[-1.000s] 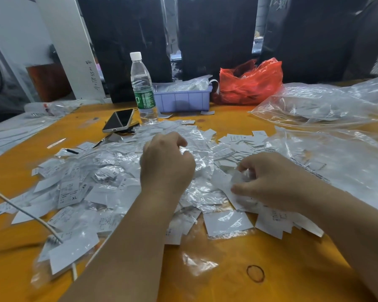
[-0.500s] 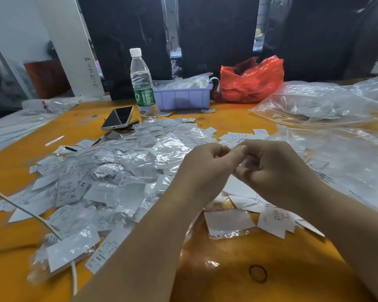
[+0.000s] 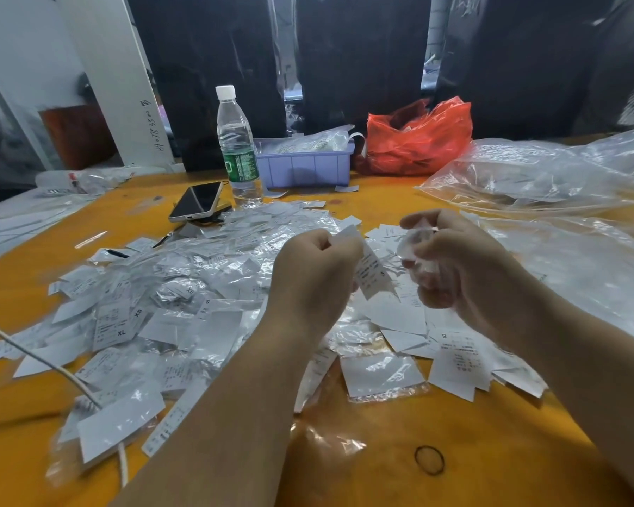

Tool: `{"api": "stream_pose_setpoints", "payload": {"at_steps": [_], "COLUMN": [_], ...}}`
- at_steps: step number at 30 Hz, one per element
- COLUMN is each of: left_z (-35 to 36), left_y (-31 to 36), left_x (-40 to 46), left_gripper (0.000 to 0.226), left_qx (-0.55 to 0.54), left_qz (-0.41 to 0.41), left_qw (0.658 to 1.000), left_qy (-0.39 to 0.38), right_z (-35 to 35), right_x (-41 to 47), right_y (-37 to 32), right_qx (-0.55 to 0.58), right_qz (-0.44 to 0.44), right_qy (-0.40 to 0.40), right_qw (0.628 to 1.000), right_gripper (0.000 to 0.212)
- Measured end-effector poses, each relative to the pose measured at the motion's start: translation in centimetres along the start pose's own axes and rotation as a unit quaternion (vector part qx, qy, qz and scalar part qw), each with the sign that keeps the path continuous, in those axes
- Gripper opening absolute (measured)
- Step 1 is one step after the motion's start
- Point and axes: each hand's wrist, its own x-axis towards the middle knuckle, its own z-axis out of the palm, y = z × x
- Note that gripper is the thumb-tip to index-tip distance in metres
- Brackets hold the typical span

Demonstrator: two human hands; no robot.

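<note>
White tag and clear bag held up above the pile on the orange table.
Left hand pinches the tag's top edge, fingertips hidden behind its knuckles; the tag hangs tilted, marked S, its small print too blurred to read. Right hand curls round the crumpled bag, whose outline is hard to make out. Forearms run off the frame.
</note>
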Motion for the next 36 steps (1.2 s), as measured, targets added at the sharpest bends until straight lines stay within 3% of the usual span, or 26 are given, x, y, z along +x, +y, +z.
{"api": "stream_pose_setpoints", "payload": {"at_steps": [5, 11, 16, 23, 26, 31, 36], "left_z": [0.07, 0.22, 0.36, 0.57, 0.55, 0.30, 0.24], "left_y": [0.36, -0.26, -0.47, 0.15, -0.10, -0.13, 0.13], "left_x": [-0.23, -0.03, -0.19, -0.40, -0.28, -0.06, 0.00], "left_gripper": [0.023, 0.023, 0.023, 0.030, 0.024, 0.025, 0.024], "left_qx": [0.008, 0.098, 0.138, 0.022, 0.027, -0.038, -0.068], "left_qz": [0.007, 0.087, 0.086, 0.052, 0.074, 0.039, 0.030], "left_qw": [1.000, 0.991, 0.986, 0.992, 0.993, 0.998, 0.997], "left_qy": [0.011, 0.041, -0.025, -0.110, -0.082, -0.028, -0.004], "right_z": [0.28, 0.34, 0.34, 0.21, 0.27, -0.15, -0.38], "right_x": [0.14, 0.05, -0.28, -0.36, -0.32, -0.25, -0.29], "right_y": [0.24, 0.65, 0.55, 0.56, 0.51, 0.14, -0.08], "right_qx": [-0.008, -0.009, -0.032, -0.052, -0.034, -0.001, -0.032], "right_qz": [0.038, 0.045, -0.002, -0.044, -0.037, 0.000, 0.035], "right_qy": [0.043, 0.030, 0.026, 0.050, 0.047, 0.022, -0.047], "right_qw": [0.998, 0.998, 0.999, 0.996, 0.998, 1.000, 0.998], "right_gripper": [0.028, 0.011, 0.008, 0.015, 0.014, 0.010, 0.009]}}
